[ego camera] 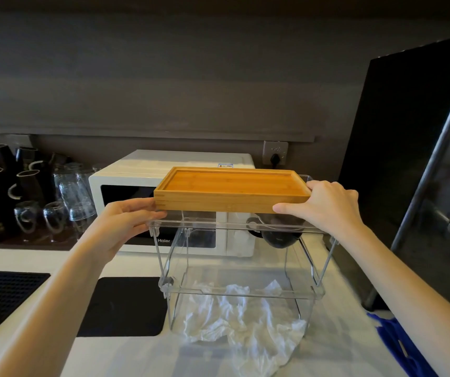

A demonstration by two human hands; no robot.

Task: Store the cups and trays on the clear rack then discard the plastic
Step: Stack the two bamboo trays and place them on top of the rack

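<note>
Stacked bamboo trays [232,186] atop clear rack [245,292]

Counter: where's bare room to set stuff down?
Free: white counter strip between the microwave and the black mat, and the near edge left of the crumpled plastic. Crowded: back-left corner packed with mugs and glasses; the clear rack fills the middle.

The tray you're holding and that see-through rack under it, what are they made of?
Tray: looks like bamboo or light wood, smooth honey-coloured finish with fine straight grain. Rack: seemingly clear hard plastic, perhaps acrylic; the microwave shows through it, and its edges catch glossy highlights.
</note>
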